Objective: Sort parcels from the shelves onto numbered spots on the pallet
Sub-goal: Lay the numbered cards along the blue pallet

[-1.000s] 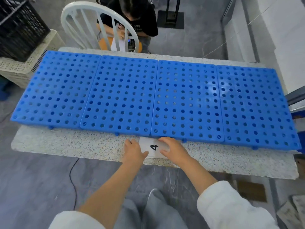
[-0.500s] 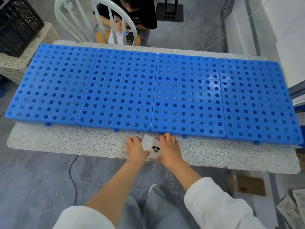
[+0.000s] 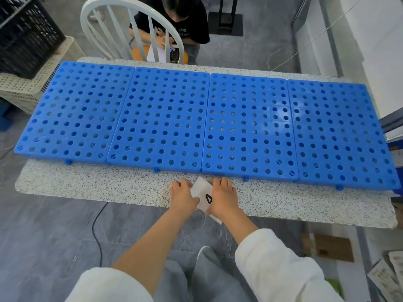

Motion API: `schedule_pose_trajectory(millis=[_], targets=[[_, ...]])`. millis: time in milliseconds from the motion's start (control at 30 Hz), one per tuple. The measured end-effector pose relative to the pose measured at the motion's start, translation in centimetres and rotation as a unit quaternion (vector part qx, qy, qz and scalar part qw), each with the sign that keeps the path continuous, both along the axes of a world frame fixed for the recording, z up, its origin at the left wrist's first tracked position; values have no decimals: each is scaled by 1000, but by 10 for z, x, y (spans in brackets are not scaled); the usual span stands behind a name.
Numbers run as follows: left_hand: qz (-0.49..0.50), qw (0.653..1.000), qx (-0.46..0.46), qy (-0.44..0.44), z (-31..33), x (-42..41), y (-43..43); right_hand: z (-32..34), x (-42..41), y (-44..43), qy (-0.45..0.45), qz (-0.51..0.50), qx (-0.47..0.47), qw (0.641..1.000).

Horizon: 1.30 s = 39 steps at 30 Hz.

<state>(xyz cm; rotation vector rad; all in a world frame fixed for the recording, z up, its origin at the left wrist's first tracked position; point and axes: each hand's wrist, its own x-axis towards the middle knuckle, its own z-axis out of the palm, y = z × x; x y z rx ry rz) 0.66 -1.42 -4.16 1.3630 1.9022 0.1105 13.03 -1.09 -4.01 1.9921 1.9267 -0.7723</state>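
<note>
A blue pallet (image 3: 165,118) of four perforated panels lies side by side across the speckled table (image 3: 91,182). No parcels are in view. A white paper card (image 3: 204,189) printed with a black "4" lies tilted on the table strip just in front of the pallet, and its near corner hangs over the table's front edge. My left hand (image 3: 182,196) rests flat on the card's left side. My right hand (image 3: 222,198) lies flat on its right side, fingertips almost at the pallet's rim.
A person in a black top (image 3: 185,25) sits behind a white spindle-back chair (image 3: 130,29) at the table's far side. A black crate (image 3: 24,35) sits on a cream crate at the far left. A black cable (image 3: 96,232) trails on the floor; cardboard (image 3: 327,247) lies at the lower right.
The card has slid out from the pallet's edge toward me and turned, its corner now past the table edge. Both hands drew back with it and moved closer together.
</note>
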Motion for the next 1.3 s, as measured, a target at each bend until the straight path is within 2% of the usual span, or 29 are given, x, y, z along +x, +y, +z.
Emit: schedule_pose_trajectory(millis=[167, 500, 667, 900, 1067, 1200, 1300], targets=[[-1, 1000, 4, -5, 0, -2, 0, -3, -6, -6, -12, -11, 15, 1000], [-5, 1000, 15, -14, -2, -2, -1, 2, -11, -14, 46, -72, 50, 995], [-10, 1000, 15, -9, -3, -3, 0, 0, -15, -14, 42, -82, 6, 996], [5, 999, 32, -14, -4, -1, -2, 0, -15, -12, -15, -41, 64, 997], [23, 999, 32, -24, -6, 4, -1, -3, -15, -12, 1, -46, 56, 997], [-12, 1000, -5, 4, -3, 6, 3, -1, -14, -9, 31, -57, 52, 997], [-22, 1000, -8, 0, -3, 3, 5, -1, -11, -9, 19, -40, 44, 998]])
